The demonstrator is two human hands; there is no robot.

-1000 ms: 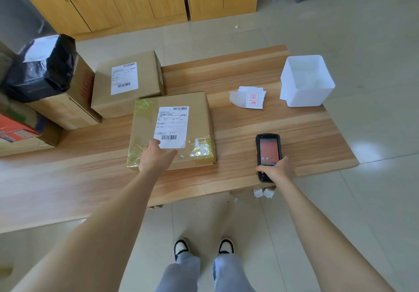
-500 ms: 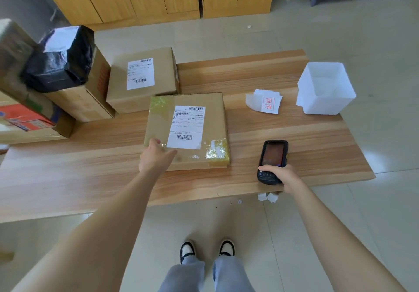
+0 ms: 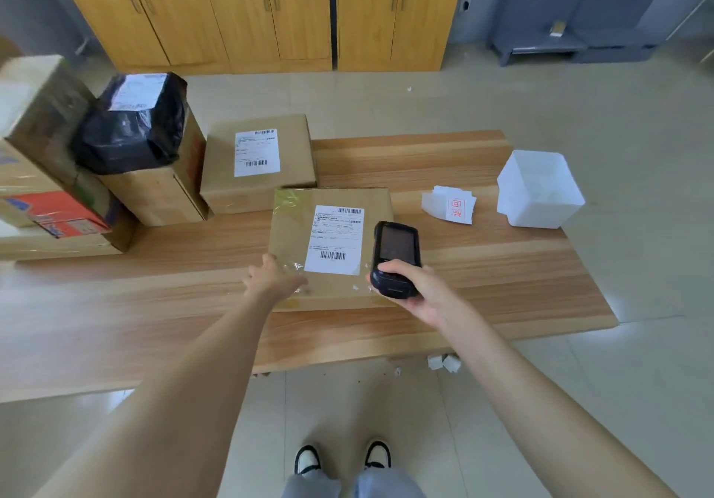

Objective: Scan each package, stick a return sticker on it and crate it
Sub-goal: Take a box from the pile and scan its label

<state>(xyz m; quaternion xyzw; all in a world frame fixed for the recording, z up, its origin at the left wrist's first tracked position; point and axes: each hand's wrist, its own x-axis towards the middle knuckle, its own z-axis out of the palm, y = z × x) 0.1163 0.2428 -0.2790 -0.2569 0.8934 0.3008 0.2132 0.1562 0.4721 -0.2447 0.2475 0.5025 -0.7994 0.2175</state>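
Observation:
A flat brown cardboard package [image 3: 293, 233] with a white shipping label [image 3: 335, 239] lies in the middle of the wooden table [image 3: 483, 277]. My left hand [image 3: 273, 278] rests on its near left corner, fingers spread. My right hand [image 3: 415, 289] grips a black handheld scanner [image 3: 395, 258], lifted above the package's right edge beside the label. A small stack of white return stickers [image 3: 452, 205] with red print lies on the table to the right.
A second labelled box [image 3: 257, 161] stands behind the package. At the left are stacked cardboard boxes [image 3: 46, 173] with a black plastic-wrapped parcel [image 3: 131, 124] on top. A white plastic bin [image 3: 539, 188] stands at the table's right end. Paper scraps [image 3: 444, 363] lie on the floor.
My right hand has picked the scanner up off the table and carried it left, over the package's right edge. My left hand stays on the package corner.

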